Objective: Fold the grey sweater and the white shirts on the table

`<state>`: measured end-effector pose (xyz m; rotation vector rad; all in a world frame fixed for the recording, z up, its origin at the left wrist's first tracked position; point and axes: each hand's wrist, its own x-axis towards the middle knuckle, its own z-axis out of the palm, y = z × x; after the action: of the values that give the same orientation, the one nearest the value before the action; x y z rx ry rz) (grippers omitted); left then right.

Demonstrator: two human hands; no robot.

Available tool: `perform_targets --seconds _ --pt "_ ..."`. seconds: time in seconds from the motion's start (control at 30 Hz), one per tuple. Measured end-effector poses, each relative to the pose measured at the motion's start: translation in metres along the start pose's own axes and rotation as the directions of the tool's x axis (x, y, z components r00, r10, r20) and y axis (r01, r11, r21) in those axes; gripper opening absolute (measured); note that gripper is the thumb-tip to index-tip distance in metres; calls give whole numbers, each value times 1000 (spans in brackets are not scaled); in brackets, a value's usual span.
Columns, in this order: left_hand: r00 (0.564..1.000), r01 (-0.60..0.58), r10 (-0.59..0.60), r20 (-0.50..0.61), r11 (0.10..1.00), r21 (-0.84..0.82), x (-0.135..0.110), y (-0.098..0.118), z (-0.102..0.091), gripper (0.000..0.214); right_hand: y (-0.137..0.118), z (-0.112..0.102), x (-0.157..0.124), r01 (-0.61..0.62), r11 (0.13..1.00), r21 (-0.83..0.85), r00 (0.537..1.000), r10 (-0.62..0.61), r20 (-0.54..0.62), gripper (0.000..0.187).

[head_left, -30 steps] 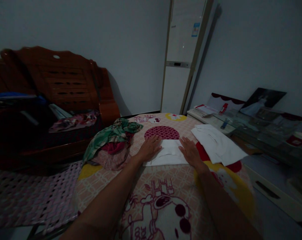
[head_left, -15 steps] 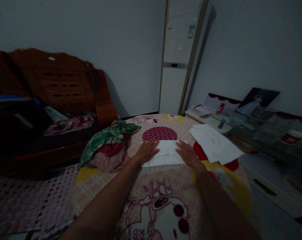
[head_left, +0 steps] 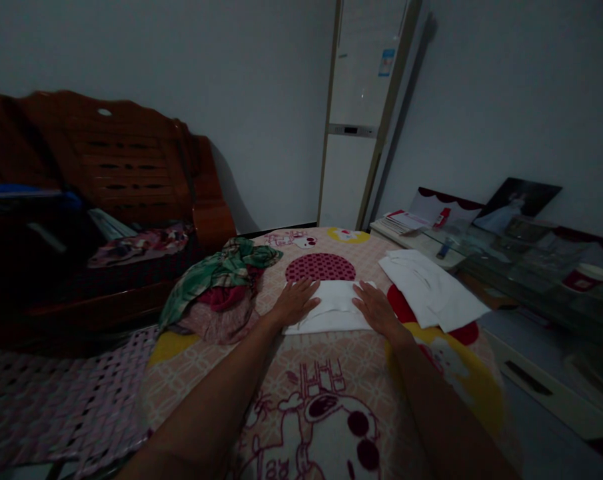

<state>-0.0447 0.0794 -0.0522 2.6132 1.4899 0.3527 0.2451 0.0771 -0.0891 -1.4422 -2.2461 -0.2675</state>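
A folded white cloth [head_left: 335,308] lies flat on the round table, which has a patterned cover [head_left: 321,357]. My left hand [head_left: 296,303] rests on the cloth's left end with its fingers spread. On the right end, my right hand [head_left: 374,307] lies flat, fingers apart as well. Both palms press down, and neither hand grips anything. The cloth's exact kind does not show. To the right of my right hand lies another folded white cloth [head_left: 434,290].
Left on the table sits a crumpled heap of fabric with a green checked cloth [head_left: 226,270]. Beyond it stands a wooden bench [head_left: 126,160]. A tall white cabinet-like unit [head_left: 351,177] is at the back. On the right is a glass-topped stand [head_left: 468,250] with papers.
The view has shifted very slightly. Both hands stay in place on the white cloth.
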Motion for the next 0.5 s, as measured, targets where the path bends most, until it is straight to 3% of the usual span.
perform_targets --seconds 0.2,0.37,0.5 --pt "1000 -18 19 -23 1000 11 -2 3 -5 59 -4 -5 0 -13 999 -53 999 15 31 44" --pt "986 -94 103 -128 993 77 -2 23 -18 57 -23 -22 8 33 999 -14 999 -33 6 49" --pt "985 -170 173 -26 980 101 0 39 -8 59 -44 -25 12 64 998 27 992 -67 105 50"
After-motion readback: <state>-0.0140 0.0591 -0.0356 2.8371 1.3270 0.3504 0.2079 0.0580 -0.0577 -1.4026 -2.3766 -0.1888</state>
